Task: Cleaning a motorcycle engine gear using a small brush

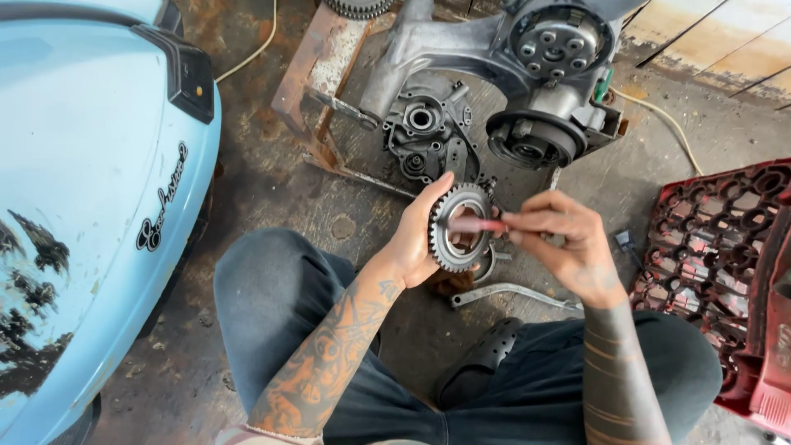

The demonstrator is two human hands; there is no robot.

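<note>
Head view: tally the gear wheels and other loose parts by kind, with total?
Toothed gears: 2, one in the left hand at, one at the top edge
Engine casing: 1
Red crate: 1
Metal lever: 1
Total: 5

A person sits low on a workshop floor, both forearms bare and heavily tattooed. The left hand (416, 243) leads into a forearm inked with dense, swirling figures and a small angular mark near the wrist; a pale, thin-striped cuff or band shows near the elbow at the frame's lower edge. The right hand (560, 239) carries a faint design on its back, and its forearm bears broad dark bands split by thin lines. Dark blue-grey trousers (280, 297) cover both bent knees; a black perforated clog (482, 358) sits between them
</note>
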